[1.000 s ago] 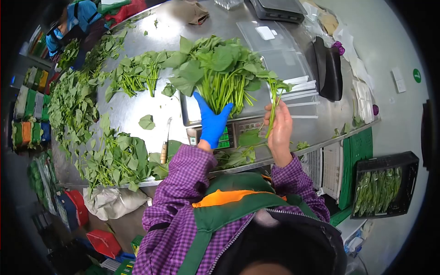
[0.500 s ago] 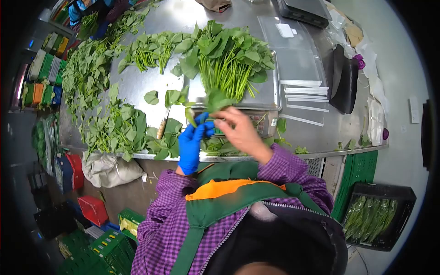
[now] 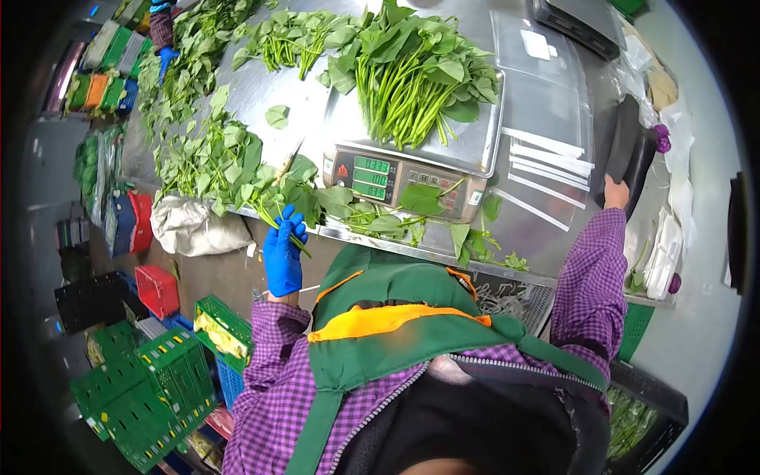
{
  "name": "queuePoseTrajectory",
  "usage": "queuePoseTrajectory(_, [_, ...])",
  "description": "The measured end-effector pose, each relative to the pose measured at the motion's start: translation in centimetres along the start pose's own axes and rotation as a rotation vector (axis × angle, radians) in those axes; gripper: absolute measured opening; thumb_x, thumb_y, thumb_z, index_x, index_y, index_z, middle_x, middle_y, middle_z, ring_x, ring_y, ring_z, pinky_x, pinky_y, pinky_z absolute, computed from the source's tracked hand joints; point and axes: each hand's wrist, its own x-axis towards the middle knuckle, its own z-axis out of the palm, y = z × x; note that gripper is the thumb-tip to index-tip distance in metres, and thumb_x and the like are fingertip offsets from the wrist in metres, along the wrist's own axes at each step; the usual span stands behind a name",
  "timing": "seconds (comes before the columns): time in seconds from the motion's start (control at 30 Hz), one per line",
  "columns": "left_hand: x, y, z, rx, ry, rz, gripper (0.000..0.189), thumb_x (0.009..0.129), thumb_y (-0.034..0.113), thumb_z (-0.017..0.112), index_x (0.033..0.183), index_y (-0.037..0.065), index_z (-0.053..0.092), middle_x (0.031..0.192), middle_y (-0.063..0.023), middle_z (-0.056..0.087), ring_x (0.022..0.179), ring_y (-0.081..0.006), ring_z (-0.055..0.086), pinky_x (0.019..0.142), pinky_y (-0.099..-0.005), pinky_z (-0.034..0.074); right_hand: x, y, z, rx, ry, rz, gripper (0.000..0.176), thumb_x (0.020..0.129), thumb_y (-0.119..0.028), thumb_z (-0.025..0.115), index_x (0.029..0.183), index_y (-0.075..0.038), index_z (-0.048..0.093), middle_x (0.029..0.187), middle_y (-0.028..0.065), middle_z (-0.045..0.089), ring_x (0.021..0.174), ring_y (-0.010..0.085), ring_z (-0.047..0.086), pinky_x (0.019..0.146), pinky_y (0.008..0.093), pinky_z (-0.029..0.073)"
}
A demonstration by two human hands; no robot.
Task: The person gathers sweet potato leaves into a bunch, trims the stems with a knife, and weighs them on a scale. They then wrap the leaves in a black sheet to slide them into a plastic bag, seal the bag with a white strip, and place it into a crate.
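Observation:
My left hand (image 3: 283,257), in a blue glove, is closed on a few leafy green stems (image 3: 267,214) at the table's front edge. Far to the right, my bare right hand (image 3: 616,192) grips the near end of a black curved sheet-like piece (image 3: 631,150). Between them stands a weighing scale (image 3: 370,178) with green lit digits. A large bunch of leafy greens (image 3: 412,87) lies on its metal plate, stems toward me. Loose leaves (image 3: 421,199) lie over the scale's front. A knife (image 3: 290,157) lies partly under leaves near my left hand.
Clear plastic bags (image 3: 542,95) with white strips lie right of the scale. More leafy greens (image 3: 210,158) spread along the left, where another person's gloved hand (image 3: 167,62) shows. A dark device (image 3: 582,24) stands at the back. Green crates (image 3: 170,372) are on the floor.
My hands have parted: the left moved down-left and holds stems, the right swung far right to the black piece. The scale display is now uncovered. The view has shifted.

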Motion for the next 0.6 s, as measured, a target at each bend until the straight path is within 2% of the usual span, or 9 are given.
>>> queuePoseTrajectory(0.1, [-0.9, -0.5, 0.6, 0.006, 0.023, -0.003, 0.037, 0.095, 0.02, 0.051, 0.128, 0.003, 0.048, 0.103, -0.0038, 0.063, 0.081, -0.0084, 0.058, 0.072, -0.0224, 0.047, 0.2, 0.8, -0.2, -0.012, -0.078, -0.059, 0.038, 0.08, -0.031, 0.059, 0.103, -0.001, 0.063, 0.105, 0.0208, 0.063, 0.101, 0.0389, 0.058, 0.088, 0.045, 0.045])
queuePoseTrajectory(0.13, [-0.9, -0.3, 0.8, 0.036, 0.043, -0.022, 0.037, 0.095, 0.019, 0.051, 0.128, 0.002, 0.048, 0.102, -0.0039, 0.063, 0.081, -0.0086, 0.058, 0.072, -0.0226, 0.047, -0.5, 1.0, -0.5, -0.009, -0.078, -0.057, 0.038, 0.08, -0.031, 0.059, 0.103, -0.001, 0.063, 0.105, 0.0208, 0.063, 0.101, 0.0389, 0.058, 0.088, 0.045, 0.045])
queuePoseTrajectory(0.2, [0.2, 0.0, 1.1, 0.046, 0.024, 0.019, 0.037, 0.095, 0.02, 0.051, 0.128, 0.002, 0.048, 0.101, -0.0038, 0.062, 0.08, -0.0086, 0.057, 0.071, -0.0227, 0.047, -4.1, -1.1, -3.0, -0.109, 0.025, -0.116, 0.03, 0.084, -0.025, 0.053, 0.103, -0.004, 0.063, 0.1, 0.0211, 0.063, 0.095, 0.041, 0.059, 0.082, 0.0473, 0.047])
queuePoseTrajectory(0.33, [6.7, 2.0, 2.1, 0.072, -0.087, 0.166, 0.037, 0.095, 0.02, 0.051, 0.126, 0.0, 0.048, 0.099, -0.0035, 0.061, 0.078, -0.0084, 0.055, 0.069, -0.0231, 0.045, -13.0, -3.2, -6.3, -0.112, 0.082, -0.231, 0.028, 0.082, -0.025, 0.053, 0.082, 0.002, 0.059, 0.089, 0.0256, 0.062, 0.086, 0.0431, 0.059, 0.074, 0.0502, 0.046])
queuePoseTrajectory(0.37, [8.3, 3.7, 3.8, 0.104, -0.067, 0.187, 0.035, 0.095, 0.02, 0.05, 0.124, 0.0, 0.05, 0.097, -0.003, 0.061, 0.078, -0.008, 0.054, 0.068, -0.0231, 0.044, -15.0, -2.7, -6.2, -0.166, 0.029, -0.26, 0.032, 0.083, -0.027, 0.054, 0.092, 0.003, 0.061, 0.092, 0.0254, 0.062, 0.088, 0.0431, 0.059, 0.078, 0.0489, 0.046])
queuePoseTrajectory(0.43, [12.5, 6.7, 6.5, 0.106, -0.13, 0.257, 0.034, 0.095, 0.019, 0.05, 0.123, 0.0, 0.052, 0.096, -0.0028, 0.061, 0.08, -0.0078, 0.054, 0.071, -0.0221, 0.044, -19.9, -5.5, -8.0, 0.053, -0.028, -0.283, 0.056, 0.084, -0.029, 0.057, 0.128, 0.003, 0.045, 0.116, 0.022, 0.056, 0.105, 0.0373, 0.054, 0.092, 0.0419, 0.042])
queuePoseTrajectory(0.5, [19.3, 8.3, 8.2, 0.03, -0.277, 0.305, 0.033, 0.096, 0.017, 0.048, 0.125, 0.001, 0.051, 0.105, -0.0048, 0.062, 0.087, -0.0104, 0.058, 0.078, -0.0225, 0.046, -22.6, -9.4, -9.5, 0.177, -0.078, -0.314, 0.054, 0.082, -0.021, 0.063, 0.129, 0.0, 0.045, 0.119, 0.0211, 0.054, 0.108, 0.0358, 0.053, 0.093, 0.0396, 0.041])
queuePoseTrajectory(0.53, [22.1, 9.5, 9.4, 0.104, -0.326, 0.279, 0.048, 0.093, 0.023, 0.054, 0.132, -0.002, 0.042, 0.12, -0.0125, 0.056, 0.104, -0.0175, 0.056, 0.088, -0.0286, 0.044, -23.6, -11.8, -10.1, 0.296, -0.12, -0.293, 0.047, 0.083, -0.019, 0.063, 0.124, 0.002, 0.05, 0.114, 0.0196, 0.058, 0.101, 0.0316, 0.058, 0.089, 0.0364, 0.045])
queuePoseTrajectory(0.6, [24.9, 11.9, 13.0, 0.44, -0.145, 0.189, 0.07, 0.088, 0.031, 0.061, 0.139, -0.004, 0.028, 0.135, -0.0174, 0.043, 0.122, -0.0236, 0.044, 0.098, -0.0333, 0.037, -25.1, -16.6, -10.4, 0.612, -0.27, -0.26, 0.04, 0.085, -0.016, 0.062, 0.119, 0.003, 0.054, 0.108, 0.0175, 0.062, 0.094, 0.0256, 0.062, 0.083, 0.0329, 0.048])
